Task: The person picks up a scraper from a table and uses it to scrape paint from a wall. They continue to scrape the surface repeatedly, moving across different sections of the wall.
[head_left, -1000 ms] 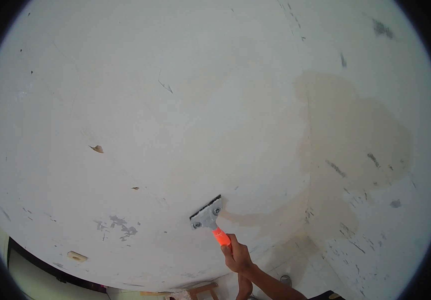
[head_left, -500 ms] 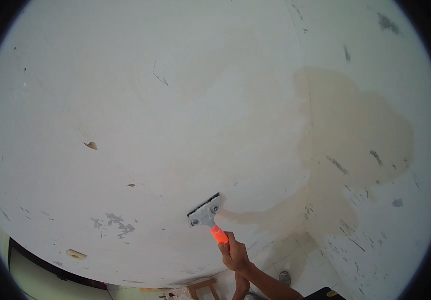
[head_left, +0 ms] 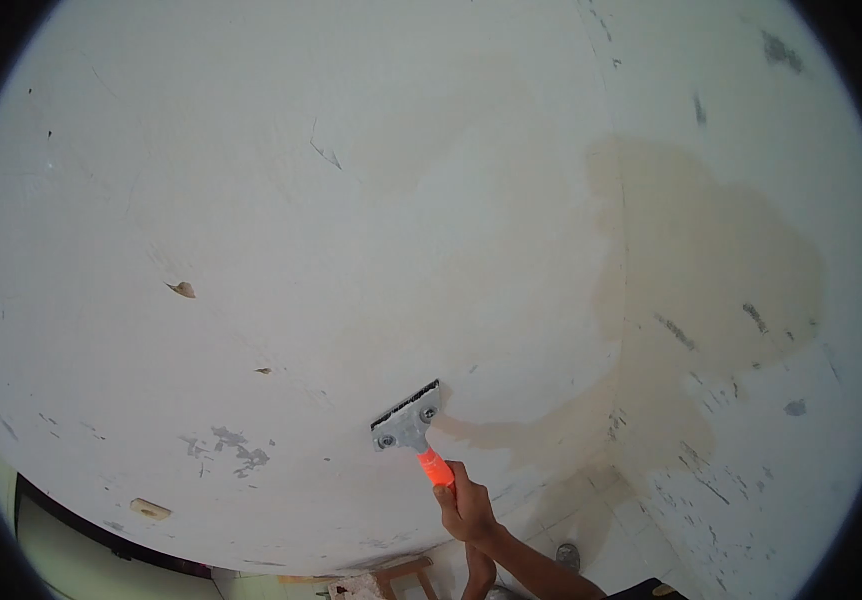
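A wide-bladed scraper (head_left: 407, 424) with a grey metal head, two screws and an orange handle lies with its dark blade edge against the white wall (head_left: 281, 230). My right hand (head_left: 468, 505) is closed around the lower part of the handle. Just below it, my left forearm (head_left: 480, 572) rises to meet the right wrist. The fingers of my left hand are hidden behind the right hand and arm, so their grip does not show. A damp-looking beige patch (head_left: 541, 430) begins right beside the blade.
A large beige patch (head_left: 721, 260) spans the wall corner. Grey flaked spots (head_left: 236, 447), a chipped hole (head_left: 182, 290) and a small cream fitting (head_left: 151, 509) mark the wall. Below are a wooden stool (head_left: 406, 578), a shoe (head_left: 568, 556) and floor tiles (head_left: 636, 525).
The scraper and my right hand have shifted slightly up and to the left along the wall. The grip on the handle looks the same.
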{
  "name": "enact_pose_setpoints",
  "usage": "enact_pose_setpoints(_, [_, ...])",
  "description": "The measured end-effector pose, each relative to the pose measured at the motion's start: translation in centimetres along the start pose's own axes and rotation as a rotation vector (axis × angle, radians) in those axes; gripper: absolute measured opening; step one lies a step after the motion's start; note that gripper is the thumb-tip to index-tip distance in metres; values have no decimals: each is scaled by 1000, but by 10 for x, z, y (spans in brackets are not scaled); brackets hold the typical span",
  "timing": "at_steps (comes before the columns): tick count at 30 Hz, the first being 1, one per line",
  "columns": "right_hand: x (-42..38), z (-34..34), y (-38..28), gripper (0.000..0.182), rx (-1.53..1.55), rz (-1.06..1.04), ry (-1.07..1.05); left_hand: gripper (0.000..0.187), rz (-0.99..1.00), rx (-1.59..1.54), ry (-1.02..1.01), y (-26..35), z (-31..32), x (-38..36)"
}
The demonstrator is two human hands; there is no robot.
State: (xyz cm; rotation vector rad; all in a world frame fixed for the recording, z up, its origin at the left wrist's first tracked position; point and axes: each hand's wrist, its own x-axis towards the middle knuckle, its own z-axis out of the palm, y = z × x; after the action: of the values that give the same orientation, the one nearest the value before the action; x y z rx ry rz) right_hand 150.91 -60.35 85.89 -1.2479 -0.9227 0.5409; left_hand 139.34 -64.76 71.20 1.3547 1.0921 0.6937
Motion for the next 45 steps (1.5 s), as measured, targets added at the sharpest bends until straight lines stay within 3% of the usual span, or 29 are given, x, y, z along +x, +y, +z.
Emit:
enact_pose_setpoints(10, [-1, -4, -3, 30, 17, 7, -32, 53, -16, 13, -12, 3, 1, 9])
enact_pose_setpoints(16, [-3, -6, -7, 30, 19, 17, -25, 53, -11, 3, -81, -31, -11, 11])
enact_pose_setpoints(28, [-2, -3, -3, 31, 28, 24, -29, 51, 147, -80, 29, -41, -1, 5])
enact_pose_setpoints(36, [-1, -3, -7, 32, -2, 3, -4, 47, 109, -25, 33, 15, 5, 2])
enact_pose_setpoints(45, [-1, -2, -7, 30, 31, 14, -15, 47, 115, -23, 9, 23, 6, 9])
